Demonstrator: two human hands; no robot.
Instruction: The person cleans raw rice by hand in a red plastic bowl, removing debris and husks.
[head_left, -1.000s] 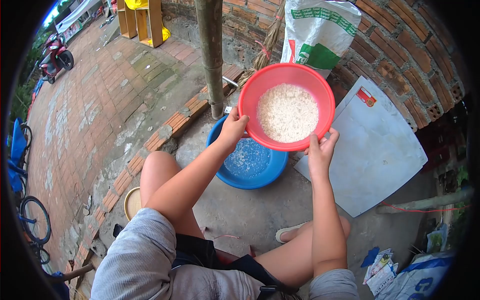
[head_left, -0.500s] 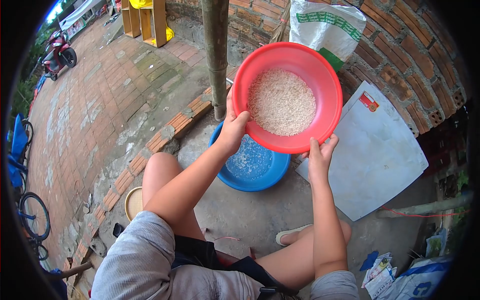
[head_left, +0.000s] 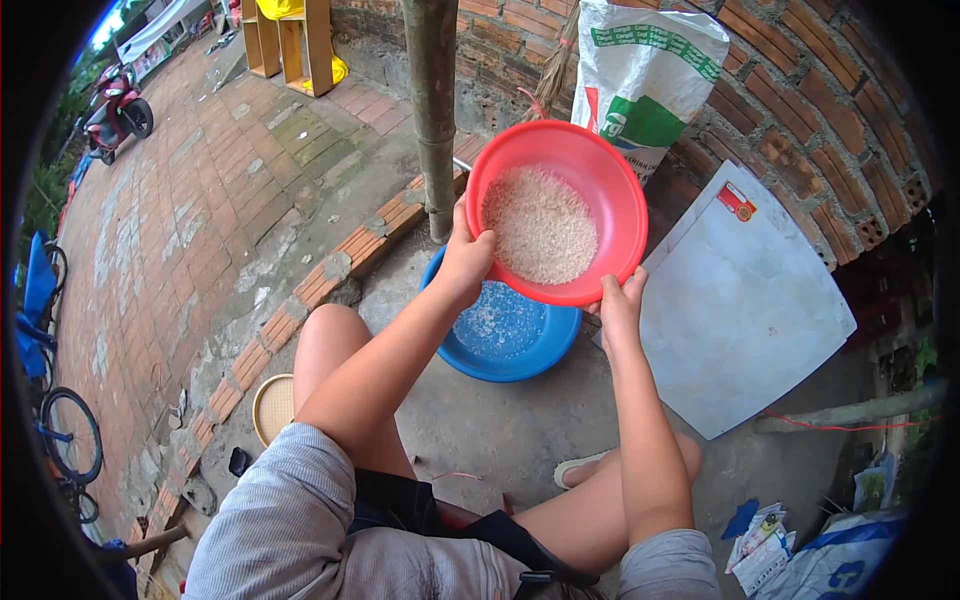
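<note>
Both my hands hold up a red plastic basin point(head_left: 618, 215). My left hand point(head_left: 466, 258) grips its left rim, thumb over the edge. At the lower right rim, my right hand point(head_left: 620, 308) has its fingers closed on the edge. Pale grains that look like rice point(head_left: 542, 228) lie inside, gathered toward the left side. Below it, on the ground, stands a blue basin point(head_left: 510, 370) with whitish bits scattered on its bottom; the red basin hides its upper part.
A bamboo post point(head_left: 428, 120) rises just beyond the basins. Against the brick wall point(head_left: 800, 110) leans a white and green sack point(head_left: 650, 70). A pale flat board point(head_left: 755, 310) lies to the right, and a round woven tray point(head_left: 272, 408) sits by my left knee.
The red basin has moved down and to the left in view, and its grains have shifted toward its left side. My right hand has moved left with it, and more of the sack shows.
</note>
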